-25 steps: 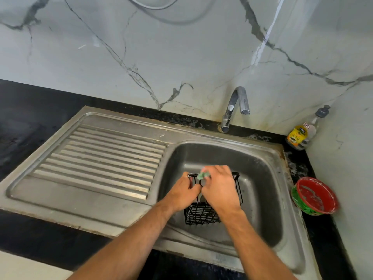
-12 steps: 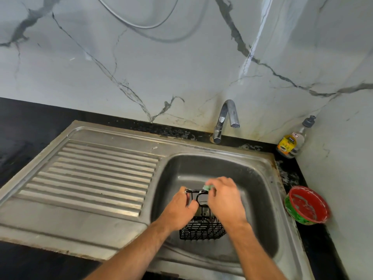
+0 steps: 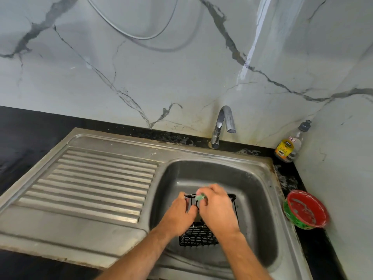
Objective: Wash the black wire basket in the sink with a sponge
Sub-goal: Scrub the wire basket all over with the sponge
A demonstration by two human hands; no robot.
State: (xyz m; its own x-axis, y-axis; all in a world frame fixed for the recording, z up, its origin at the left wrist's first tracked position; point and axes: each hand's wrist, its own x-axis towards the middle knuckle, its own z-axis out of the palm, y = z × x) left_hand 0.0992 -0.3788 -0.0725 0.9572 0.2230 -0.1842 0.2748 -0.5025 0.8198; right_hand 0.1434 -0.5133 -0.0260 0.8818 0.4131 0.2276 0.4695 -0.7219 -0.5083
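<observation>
The black wire basket (image 3: 196,236) sits in the steel sink (image 3: 260,199), its mesh bottom facing me and its rim toward the wall. My left hand (image 3: 179,214) grips the basket's left side. My right hand (image 3: 217,208) pinches a small green sponge (image 3: 200,197) and holds it against the basket's top left rim. Both hands cover most of the basket's middle. No water runs from the tap (image 3: 223,124).
A ribbed steel draining board (image 3: 90,182) lies left of the basin. A dish soap bottle (image 3: 287,147) stands in the back right corner. A red and green bowl (image 3: 304,210) sits on the black counter (image 3: 20,138) at the right.
The view has tilted up, so the sink and hands sit lower in frame. My right hand with the sponge has shifted slightly left along the basket's rim.
</observation>
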